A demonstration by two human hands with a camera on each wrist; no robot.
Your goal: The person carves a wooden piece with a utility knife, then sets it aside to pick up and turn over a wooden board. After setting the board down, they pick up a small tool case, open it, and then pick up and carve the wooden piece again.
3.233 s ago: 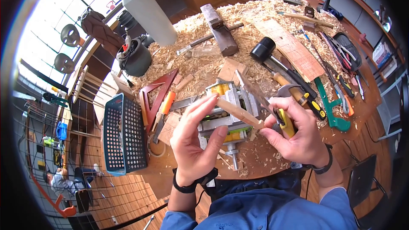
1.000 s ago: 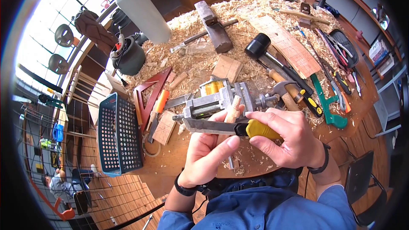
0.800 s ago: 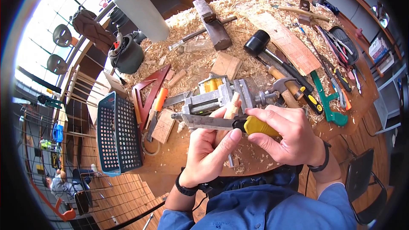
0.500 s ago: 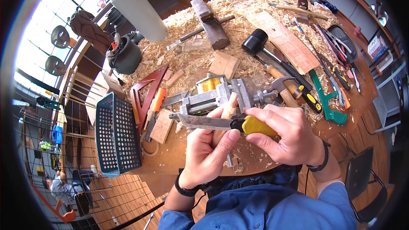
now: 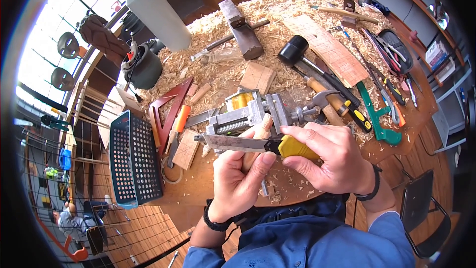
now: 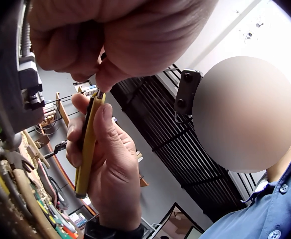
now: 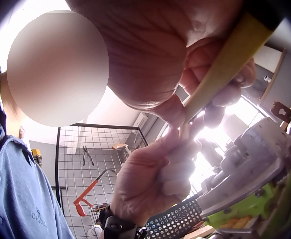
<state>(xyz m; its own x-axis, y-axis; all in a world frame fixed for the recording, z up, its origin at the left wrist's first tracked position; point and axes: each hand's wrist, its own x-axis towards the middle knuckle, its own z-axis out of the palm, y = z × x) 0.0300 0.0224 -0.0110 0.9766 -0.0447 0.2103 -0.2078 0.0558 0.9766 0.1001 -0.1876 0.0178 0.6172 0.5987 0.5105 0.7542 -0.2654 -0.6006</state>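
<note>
In the head view my left hand (image 5: pixel 233 183) grips a small carved wooden stick (image 5: pixel 264 124), its narrowed tip pointing up and away from me. My right hand (image 5: pixel 334 156) grips the yellow handle (image 5: pixel 297 148) of a knife. The broad grey knife blade (image 5: pixel 233 143) lies across the stick, pointing left, just above my left fingers. My left thumb is right at the blade's lower edge near the handle. In the left wrist view the yellow knife handle (image 6: pixel 88 149) shows between right thumb and fingers; the left hand hides most of the blade.
A metal vise (image 5: pixel 248 119) stands just beyond my hands. Left are a perforated basket (image 5: pixel 130 159), a red set square (image 5: pixel 173 106) and an orange-handled knife (image 5: pixel 181 119). A mallet (image 5: pixel 293 49), claw hammer (image 5: pixel 342 104) and green-handled saw (image 5: pixel 379 119) lie right. Shavings (image 5: pixel 213 77) cover the far bench.
Seconds ago the knife stood upright in my right hand and the stick spanned both hands. Now the left hand grips the stick and the blade lies across it. Over the last second both hands barely move.
</note>
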